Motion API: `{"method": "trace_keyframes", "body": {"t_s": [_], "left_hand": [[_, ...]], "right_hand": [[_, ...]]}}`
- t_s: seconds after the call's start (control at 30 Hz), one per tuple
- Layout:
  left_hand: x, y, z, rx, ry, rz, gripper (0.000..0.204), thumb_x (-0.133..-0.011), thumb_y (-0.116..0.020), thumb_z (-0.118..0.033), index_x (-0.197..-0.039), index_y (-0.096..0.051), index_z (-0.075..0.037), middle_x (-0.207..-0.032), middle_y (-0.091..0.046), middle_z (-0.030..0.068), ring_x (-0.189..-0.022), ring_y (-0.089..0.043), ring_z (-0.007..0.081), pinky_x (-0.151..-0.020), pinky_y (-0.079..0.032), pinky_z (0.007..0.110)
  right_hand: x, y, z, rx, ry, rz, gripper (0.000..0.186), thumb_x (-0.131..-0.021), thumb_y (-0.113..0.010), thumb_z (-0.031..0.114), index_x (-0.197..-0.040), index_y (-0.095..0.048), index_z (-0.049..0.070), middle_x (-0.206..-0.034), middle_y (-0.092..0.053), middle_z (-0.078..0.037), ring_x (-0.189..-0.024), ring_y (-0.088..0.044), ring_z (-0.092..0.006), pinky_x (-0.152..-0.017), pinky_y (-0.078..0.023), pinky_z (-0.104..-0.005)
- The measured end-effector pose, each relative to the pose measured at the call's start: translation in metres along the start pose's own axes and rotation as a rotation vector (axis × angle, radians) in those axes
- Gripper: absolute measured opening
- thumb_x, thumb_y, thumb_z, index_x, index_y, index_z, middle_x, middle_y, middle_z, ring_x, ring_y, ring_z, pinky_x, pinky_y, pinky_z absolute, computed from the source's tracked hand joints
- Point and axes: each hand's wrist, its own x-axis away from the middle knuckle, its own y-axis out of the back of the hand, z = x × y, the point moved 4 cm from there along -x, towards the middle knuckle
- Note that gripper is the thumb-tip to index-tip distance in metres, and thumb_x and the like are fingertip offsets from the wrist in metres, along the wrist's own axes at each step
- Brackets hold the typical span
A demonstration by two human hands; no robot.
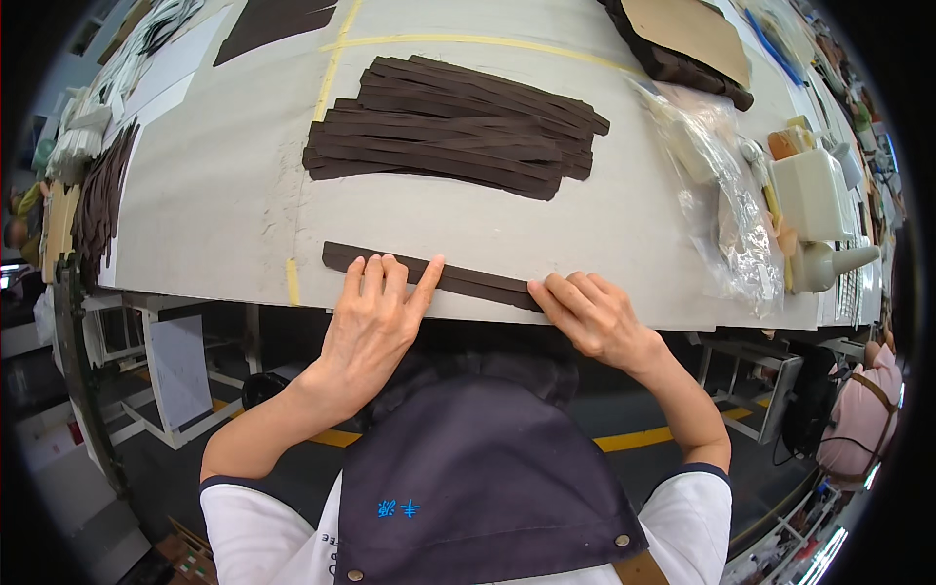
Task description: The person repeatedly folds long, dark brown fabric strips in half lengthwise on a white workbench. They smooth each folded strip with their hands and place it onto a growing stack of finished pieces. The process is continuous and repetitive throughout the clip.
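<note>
A dark brown strip (478,284), fabric or leather by its look, lies along the near edge of the table, with a fold line running down its length. My left hand (375,302) rests on its left half, fingers stretched out and pressing it flat. At the strip's right end, my right hand (592,310) pinches it between thumb and fingers. Beyond both hands, a pile of similar dark brown strips (448,132) is stacked in loose, overlapping layers.
Clear plastic bags (726,214) lie to the right, beside a white bottle (811,195) and a nozzle-tipped container (829,265). A cardboard-topped dark stack (687,39) stands far right. More dark strips (105,195) hang at the left edge. Yellow tape (292,281) marks the table.
</note>
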Motion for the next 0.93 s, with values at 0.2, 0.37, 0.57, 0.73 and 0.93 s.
{"method": "trace_keyframes", "body": {"t_s": [0.2, 0.37, 0.57, 0.73, 0.93], "left_hand": [[-0.013, 0.015, -0.013, 0.137, -0.027, -0.102, 0.071, -0.078, -0.067, 0.003, -0.148, -0.054, 0.005, -0.122, -0.060, 0.0235, -0.118, -0.061, 0.0368, -0.104, -0.051, 0.049], [-0.012, -0.009, -0.035, 0.279, -0.040, -0.319, 0.061, -0.076, -0.065, 0.005, -0.136, -0.061, 0.012, -0.126, -0.061, 0.0203, -0.119, -0.062, 0.0363, -0.099, -0.054, 0.044], [-0.009, -0.011, -0.035, 0.305, 0.059, -0.343, 0.060, -0.076, -0.062, 0.008, -0.136, -0.063, 0.010, -0.126, -0.062, 0.0198, -0.118, -0.063, 0.0363, -0.098, -0.056, 0.044], [-0.034, -0.010, -0.067, 0.396, 0.003, -0.422, 0.059, -0.075, -0.062, 0.006, -0.133, -0.065, 0.009, -0.125, -0.064, 0.0194, -0.117, -0.064, 0.0369, -0.096, -0.057, 0.044], [-0.024, -0.008, -0.055, 0.361, 0.062, -0.362, 0.062, -0.075, -0.064, 0.011, -0.137, -0.063, 0.009, -0.128, -0.061, 0.0198, -0.119, -0.063, 0.0404, -0.097, -0.056, 0.046]], "right_hand": [[0.005, 0.002, 0.002, 0.037, -0.008, -0.015, 0.041, -0.077, -0.070, 0.005, -0.116, -0.071, -0.008, -0.106, -0.063, -0.011, -0.083, -0.062, -0.0182, -0.068, -0.050, -0.0296], [0.011, 0.004, 0.002, 0.051, -0.023, -0.017, 0.040, -0.077, -0.070, 0.005, -0.115, -0.071, -0.008, -0.105, -0.063, -0.011, -0.083, -0.062, -0.0180, -0.069, -0.049, -0.0292], [0.021, 0.006, 0.002, 0.065, -0.048, -0.036, 0.037, -0.078, -0.069, 0.005, -0.113, -0.071, -0.008, -0.104, -0.063, -0.010, -0.083, -0.062, -0.0179, -0.068, -0.049, -0.0289], [0.021, 0.007, 0.003, 0.078, -0.055, -0.078, 0.035, -0.077, -0.069, 0.005, -0.110, -0.071, -0.008, -0.104, -0.064, -0.010, -0.084, -0.062, -0.0178, -0.067, -0.048, -0.0289], [0.027, 0.008, 0.005, 0.099, -0.061, -0.085, 0.033, -0.077, -0.069, 0.005, -0.108, -0.071, -0.007, -0.106, -0.065, -0.010, -0.085, -0.063, -0.0175, -0.066, -0.048, -0.0282]]}}
